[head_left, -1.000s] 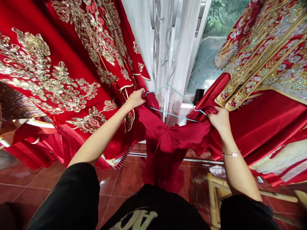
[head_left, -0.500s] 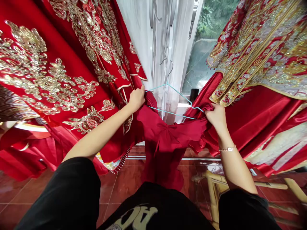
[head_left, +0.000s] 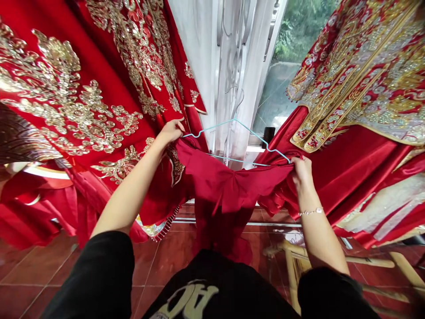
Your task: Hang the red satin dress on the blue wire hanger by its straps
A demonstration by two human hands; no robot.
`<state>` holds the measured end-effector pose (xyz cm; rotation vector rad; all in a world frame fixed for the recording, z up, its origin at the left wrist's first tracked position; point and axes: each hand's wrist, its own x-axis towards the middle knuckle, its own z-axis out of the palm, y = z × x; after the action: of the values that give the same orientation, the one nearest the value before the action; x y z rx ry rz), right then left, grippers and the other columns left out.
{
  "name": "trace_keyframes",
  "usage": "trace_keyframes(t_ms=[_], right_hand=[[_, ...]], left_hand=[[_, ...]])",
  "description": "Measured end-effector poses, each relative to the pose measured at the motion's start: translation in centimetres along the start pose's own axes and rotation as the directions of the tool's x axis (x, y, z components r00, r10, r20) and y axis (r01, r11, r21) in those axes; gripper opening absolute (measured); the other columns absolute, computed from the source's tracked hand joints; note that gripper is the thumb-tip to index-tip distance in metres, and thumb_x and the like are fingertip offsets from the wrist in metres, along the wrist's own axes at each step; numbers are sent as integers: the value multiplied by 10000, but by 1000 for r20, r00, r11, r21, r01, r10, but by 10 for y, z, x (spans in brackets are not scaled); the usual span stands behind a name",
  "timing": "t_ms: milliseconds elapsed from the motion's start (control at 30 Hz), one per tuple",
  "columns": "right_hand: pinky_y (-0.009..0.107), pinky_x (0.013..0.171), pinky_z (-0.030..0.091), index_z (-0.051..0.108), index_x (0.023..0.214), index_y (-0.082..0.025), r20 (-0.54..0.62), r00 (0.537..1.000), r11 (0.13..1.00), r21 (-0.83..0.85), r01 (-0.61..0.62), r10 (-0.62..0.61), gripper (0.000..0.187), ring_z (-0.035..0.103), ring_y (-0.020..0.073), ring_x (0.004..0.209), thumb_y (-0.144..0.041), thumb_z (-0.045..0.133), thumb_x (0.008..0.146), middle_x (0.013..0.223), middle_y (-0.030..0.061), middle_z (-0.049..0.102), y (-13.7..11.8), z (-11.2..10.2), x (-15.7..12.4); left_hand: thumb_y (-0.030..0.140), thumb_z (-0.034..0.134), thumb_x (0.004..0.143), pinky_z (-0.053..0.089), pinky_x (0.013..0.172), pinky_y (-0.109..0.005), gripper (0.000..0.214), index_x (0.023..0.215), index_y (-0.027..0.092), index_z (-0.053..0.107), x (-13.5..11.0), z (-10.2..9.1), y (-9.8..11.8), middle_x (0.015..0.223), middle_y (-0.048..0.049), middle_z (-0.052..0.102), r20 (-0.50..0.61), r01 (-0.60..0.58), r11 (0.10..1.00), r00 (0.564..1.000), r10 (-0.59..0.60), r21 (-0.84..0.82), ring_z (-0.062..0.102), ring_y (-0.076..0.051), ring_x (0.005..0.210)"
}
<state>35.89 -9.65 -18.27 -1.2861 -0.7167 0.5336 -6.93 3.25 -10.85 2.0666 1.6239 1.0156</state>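
A dark red satin garment (head_left: 226, 195) hangs in folds between my hands, with a light blue wire hanger (head_left: 215, 126) across its top. My left hand (head_left: 171, 131) pinches the garment's upper left edge, close to the hanger's bare left end. My right hand (head_left: 302, 173) grips a bunch of the satin at the hanger's right end. The hanger's lower bar is partly hidden behind the fabric. A thin bracelet (head_left: 310, 212) circles my right wrist.
Gold-embroidered red robes (head_left: 59, 110) hang at left and another (head_left: 358, 93) at right, close to both arms. Behind are a white sheer curtain (head_left: 199, 53) and a window (head_left: 279, 88). Below are a red tiled floor (head_left: 169, 252) and a bamboo chair (head_left: 295, 266).
The hanger's left end now shows outside the garment, which has moved off it. My left hand has shifted left and slightly up, and my right hand has dropped a little.
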Motion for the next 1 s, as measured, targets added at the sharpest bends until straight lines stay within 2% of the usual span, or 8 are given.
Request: trace_keyframes(t_ms=[133, 300, 400, 500, 600, 733, 867, 1000], right_hand=[[223, 464, 306, 281, 541, -237, -197, 980, 994, 99, 48, -27, 238, 301, 84, 497, -226, 518, 536, 523, -81, 289, 28, -11, -20], [206, 457, 291, 278, 542, -230, -266, 963, 993, 98, 70, -42, 237, 296, 82, 518, -263, 509, 505, 529, -77, 299, 59, -23, -67], [189, 468, 286, 325, 527, -212, -286, 957, 989, 119, 85, -48, 196, 300, 70, 528, -244, 515, 484, 528, -80, 326, 68, -20, -94], [189, 474, 295, 392, 513, -204, -290, 951, 979, 141, 151, -105, 147, 321, 72, 540, -220, 536, 488, 530, -76, 371, 66, -12, -112], [198, 478, 300, 423, 513, -207, -309, 936, 966, 137, 218, -168, 135, 335, 79, 546, -198, 556, 497, 534, -73, 386, 57, -7, -121], [218, 497, 322, 464, 543, -208, -308, 921, 957, 84, 276, -239, 115, 360, 92, 555, -178, 570, 511, 554, -64, 417, 46, -8, -126], [223, 493, 319, 460, 542, -208, -247, 929, 956, 35, 293, -275, 116, 346, 91, 534, -186, 571, 517, 539, -68, 409, 48, -12, -130], [219, 492, 320, 473, 532, -201, -175, 954, 968, 21, 249, -242, 111, 339, 87, 525, -199, 583, 522, 521, -72, 420, 58, -13, -136]], left_hand=[[48, 478, 518, 555, 786, -318, 344, 823, 205, 504, -42, 12, -17, 906, -45, 702, -9, 79, 969, 996, -84, -232, 676, -217, 944], [82, 448, 486, 521, 1010, -455, 355, 797, 186, 585, -108, 47, -56, 1041, -62, 737, 54, 52, 916, 998, -33, -399, 649, -247, 1112], [79, 425, 521, 401, 1168, -464, 356, 721, 165, 706, -143, 71, -79, 1184, -85, 708, 185, -60, 949, 975, 122, -309, 576, -260, 1273], [26, 391, 641, 397, 1180, -392, 466, 824, 193, 786, -167, 88, -93, 1347, -56, 608, 299, -88, 996, 950, 89, -16, 564, -222, 1300], [25, 373, 792, 527, 1011, -356, 457, 919, 196, 778, -181, 99, -97, 1389, -72, 537, 332, -35, 960, 941, -62, 278, 670, -210, 1097], [82, 391, 878, 558, 863, -376, 341, 804, 150, 717, -189, 109, -97, 1338, -133, 540, 342, 4, 941, 931, -127, 339, 686, -232, 953], [57, 422, 842, 503, 986, -423, 297, 772, 185, 681, -192, 124, -98, 1343, -96, 539, 302, 51, 964, 944, -132, 261, 588, -264, 1163], [68, 502, 809, 257, 1167, -578, 244, 615, 172, 606, -195, 146, -100, 1248, -135, 597, 274, 138, 980, 946, -172, 141, 415, -344, 1333]])
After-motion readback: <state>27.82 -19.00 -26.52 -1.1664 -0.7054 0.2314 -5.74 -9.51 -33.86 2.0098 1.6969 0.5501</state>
